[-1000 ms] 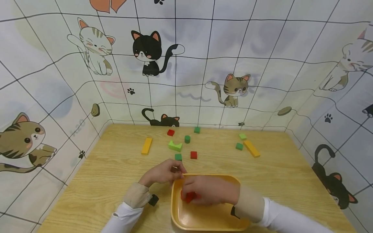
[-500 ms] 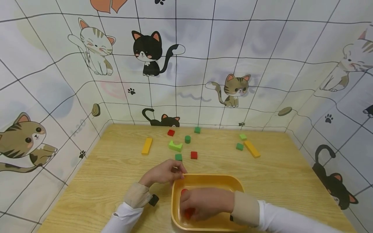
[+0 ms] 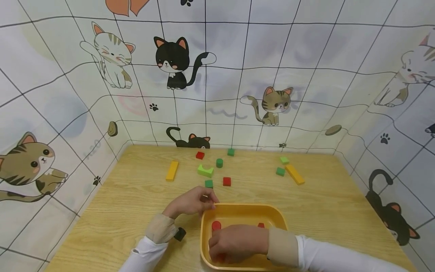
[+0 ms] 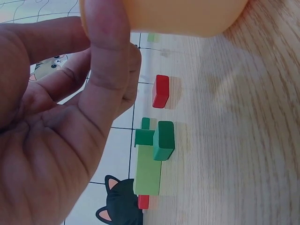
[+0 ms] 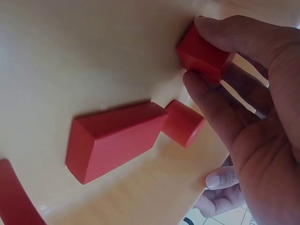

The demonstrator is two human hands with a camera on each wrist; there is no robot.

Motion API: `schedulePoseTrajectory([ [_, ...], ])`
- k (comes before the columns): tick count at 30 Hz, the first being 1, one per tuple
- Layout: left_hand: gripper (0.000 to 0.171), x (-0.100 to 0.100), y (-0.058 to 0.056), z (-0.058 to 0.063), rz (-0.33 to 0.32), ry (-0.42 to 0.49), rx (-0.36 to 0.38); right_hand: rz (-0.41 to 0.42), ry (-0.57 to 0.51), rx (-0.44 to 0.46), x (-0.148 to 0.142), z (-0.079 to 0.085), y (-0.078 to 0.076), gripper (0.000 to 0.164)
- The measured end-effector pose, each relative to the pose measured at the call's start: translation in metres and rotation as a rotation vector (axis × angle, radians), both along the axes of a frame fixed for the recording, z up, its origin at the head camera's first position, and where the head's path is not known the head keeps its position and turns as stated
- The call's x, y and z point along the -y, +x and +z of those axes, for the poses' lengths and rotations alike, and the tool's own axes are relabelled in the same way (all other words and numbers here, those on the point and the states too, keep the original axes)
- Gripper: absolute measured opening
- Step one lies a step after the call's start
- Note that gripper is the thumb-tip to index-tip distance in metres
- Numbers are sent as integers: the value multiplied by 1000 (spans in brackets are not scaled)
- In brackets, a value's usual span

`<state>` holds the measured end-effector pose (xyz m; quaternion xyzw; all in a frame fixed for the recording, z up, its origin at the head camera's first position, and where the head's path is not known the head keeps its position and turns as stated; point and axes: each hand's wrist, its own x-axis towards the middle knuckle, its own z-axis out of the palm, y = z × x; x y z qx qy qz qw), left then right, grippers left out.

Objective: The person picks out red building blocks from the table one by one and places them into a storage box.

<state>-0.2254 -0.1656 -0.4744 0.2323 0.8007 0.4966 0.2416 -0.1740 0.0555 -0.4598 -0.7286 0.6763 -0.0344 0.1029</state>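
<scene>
Right wrist view: your right hand (image 5: 265,145) pinches a red cube (image 5: 201,54) inside the yellow tray (image 3: 242,212), where a red rectangular block (image 5: 119,140) and red cylinder (image 5: 183,124) already sit, your left hand (image 3: 191,202) grips that tray, and two red blocks (image 3: 227,181), with green blocks (image 3: 209,184) and yellow blocks (image 3: 172,170), seem left beyond it.

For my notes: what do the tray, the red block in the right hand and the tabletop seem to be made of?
Tray: probably moulded plastic with a slight gloss; rounded corners, smooth walls, soft reflections.
Red block: perhaps painted wood, though plastic is possible; even colour, smooth faces, no grain visible.
Tabletop: wood or wood-look laminate, the pictures don't settle which; pale, streaky grain pattern.
</scene>
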Motion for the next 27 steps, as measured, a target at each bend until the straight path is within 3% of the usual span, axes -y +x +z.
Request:
schedulePoseTrajectory([
  [4,10,0,0,0,0,-1,-6,-2,5,-24,-1,-1,1,5],
  [10,10,0,1,-1,5,2,-1,-13,65,11,-2,2,1,8],
  [19,9,0,-1,-2,3,-15,4,-31,137,48,-7,9,-2,37],
  [27,10,1,0,-2,2,-9,-2,-55,77,82,-16,19,-5,62],
])
